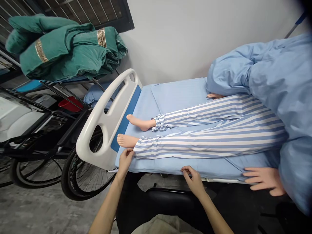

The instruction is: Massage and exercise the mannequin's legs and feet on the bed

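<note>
A mannequin-like figure in blue-and-white striped trousers (209, 139) lies on a bed with a light blue sheet (180, 94). Its bare near foot (127, 140) and far foot (141, 123) point toward the white footboard (85, 130). My left hand (125, 161) is at the hem of the near trouser leg, its thumb and fingers closed on the cloth edge. Farther along the bed's near edge, my right hand (194, 182) rests by the sheet, fingers slightly bent and apart, with nothing visible in them.
Blue bedding (273, 71) covers the figure's upper part; one of its hands (265, 180) sticks out over the near edge. Left of the footboard stand a wheelchair (70, 175) and a rack with a folded green quilt (73, 48). A red basin (70, 104) sits below the quilt.
</note>
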`<action>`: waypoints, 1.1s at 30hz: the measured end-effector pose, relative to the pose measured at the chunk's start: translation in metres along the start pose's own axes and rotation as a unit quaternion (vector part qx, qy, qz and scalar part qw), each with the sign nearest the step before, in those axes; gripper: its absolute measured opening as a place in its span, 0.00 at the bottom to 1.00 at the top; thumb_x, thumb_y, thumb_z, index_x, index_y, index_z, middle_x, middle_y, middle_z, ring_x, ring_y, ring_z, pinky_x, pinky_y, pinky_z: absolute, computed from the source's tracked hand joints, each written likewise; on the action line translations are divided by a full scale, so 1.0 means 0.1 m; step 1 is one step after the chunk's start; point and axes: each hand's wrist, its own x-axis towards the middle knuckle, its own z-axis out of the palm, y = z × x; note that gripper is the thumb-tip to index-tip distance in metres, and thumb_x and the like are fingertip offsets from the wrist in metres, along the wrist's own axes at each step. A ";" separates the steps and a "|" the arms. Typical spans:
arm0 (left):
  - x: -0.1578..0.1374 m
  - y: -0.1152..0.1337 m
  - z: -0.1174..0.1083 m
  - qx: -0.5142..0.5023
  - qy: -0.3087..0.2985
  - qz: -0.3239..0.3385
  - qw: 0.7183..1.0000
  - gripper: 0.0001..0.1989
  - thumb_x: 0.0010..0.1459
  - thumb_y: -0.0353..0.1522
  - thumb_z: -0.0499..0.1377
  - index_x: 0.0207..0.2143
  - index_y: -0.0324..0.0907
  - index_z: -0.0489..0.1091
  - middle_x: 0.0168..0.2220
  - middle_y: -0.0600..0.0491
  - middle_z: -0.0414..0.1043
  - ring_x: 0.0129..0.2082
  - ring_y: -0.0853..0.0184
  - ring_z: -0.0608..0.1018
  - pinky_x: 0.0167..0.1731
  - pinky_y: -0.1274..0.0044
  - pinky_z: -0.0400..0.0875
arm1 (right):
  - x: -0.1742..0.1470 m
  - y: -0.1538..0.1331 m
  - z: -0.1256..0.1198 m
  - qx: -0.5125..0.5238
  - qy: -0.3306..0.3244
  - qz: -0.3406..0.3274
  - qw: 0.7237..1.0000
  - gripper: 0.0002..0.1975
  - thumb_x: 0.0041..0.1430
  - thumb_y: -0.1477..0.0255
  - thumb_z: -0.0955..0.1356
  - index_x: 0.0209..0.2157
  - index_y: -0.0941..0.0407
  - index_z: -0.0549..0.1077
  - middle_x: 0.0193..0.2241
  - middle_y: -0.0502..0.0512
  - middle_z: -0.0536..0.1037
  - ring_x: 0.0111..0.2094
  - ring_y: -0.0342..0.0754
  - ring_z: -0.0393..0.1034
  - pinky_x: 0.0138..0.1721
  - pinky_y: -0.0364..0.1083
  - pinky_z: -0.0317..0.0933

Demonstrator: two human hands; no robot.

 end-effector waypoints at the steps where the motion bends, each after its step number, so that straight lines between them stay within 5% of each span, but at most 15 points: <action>1: -0.02 0.03 -0.08 0.026 0.004 0.027 0.999 0.14 0.45 0.41 0.63 0.32 0.43 0.71 0.37 0.44 0.76 0.36 0.54 0.77 0.38 0.64 0.71 | 0.01 -0.03 -0.01 -0.003 -0.010 -0.008 1.000 0.12 0.64 0.66 0.62 0.37 0.56 0.75 0.34 0.54 0.79 0.33 0.47 0.74 0.36 0.45 0.68; 5: -0.15 0.39 0.03 0.103 -0.011 0.203 0.974 0.11 0.54 0.38 0.59 0.39 0.47 0.70 0.42 0.46 0.76 0.42 0.54 0.78 0.45 0.61 0.73 | 0.24 -0.33 0.00 -0.010 -0.036 -0.075 0.996 0.09 0.64 0.69 0.63 0.38 0.56 0.74 0.35 0.53 0.79 0.35 0.46 0.74 0.39 0.45 0.68; 9: 0.04 0.88 0.66 0.125 -0.066 0.365 0.920 0.11 0.58 0.33 0.55 0.43 0.44 0.70 0.45 0.48 0.74 0.49 0.58 0.76 0.52 0.66 0.71 | 0.65 -0.76 0.11 -0.026 -0.048 -0.152 0.987 0.09 0.63 0.73 0.62 0.40 0.56 0.73 0.38 0.54 0.79 0.40 0.47 0.74 0.44 0.47 0.67; 14: 0.68 1.24 1.50 0.249 -0.101 0.400 0.876 0.26 0.53 0.30 0.60 0.56 0.35 0.66 0.61 0.37 0.63 0.62 0.52 0.67 0.63 0.65 0.62 | 1.35 -1.14 0.18 -0.132 -0.069 -0.171 0.974 0.13 0.61 0.75 0.64 0.46 0.58 0.72 0.44 0.59 0.77 0.47 0.52 0.71 0.50 0.51 0.65; 18: 1.14 1.20 1.85 0.349 -0.148 0.390 0.839 0.39 0.53 0.33 0.63 0.66 0.33 0.57 0.69 0.37 0.52 0.67 0.45 0.58 0.64 0.59 0.57 | 1.95 -1.23 0.10 -0.239 -0.065 -0.163 0.955 0.18 0.59 0.76 0.65 0.51 0.59 0.71 0.49 0.61 0.75 0.52 0.54 0.68 0.55 0.51 0.63; 25: 1.52 0.84 1.57 0.450 -0.197 0.393 0.777 0.41 0.59 0.41 0.59 0.69 0.33 0.48 0.60 0.34 0.66 0.57 0.49 0.72 0.55 0.64 0.64 | 2.59 -0.99 0.08 -0.324 -0.065 -0.169 0.928 0.23 0.58 0.77 0.64 0.56 0.63 0.69 0.53 0.65 0.71 0.54 0.57 0.63 0.57 0.52 0.60; 33: 1.48 0.96 1.28 0.550 -0.201 0.362 0.725 0.32 0.56 0.31 0.58 0.62 0.34 0.59 0.50 0.35 0.73 0.51 0.48 0.74 0.51 0.63 0.63 | 2.81 -0.89 0.30 -0.370 -0.045 -0.248 0.894 0.25 0.56 0.78 0.65 0.57 0.64 0.69 0.56 0.68 0.68 0.57 0.61 0.58 0.59 0.55 0.56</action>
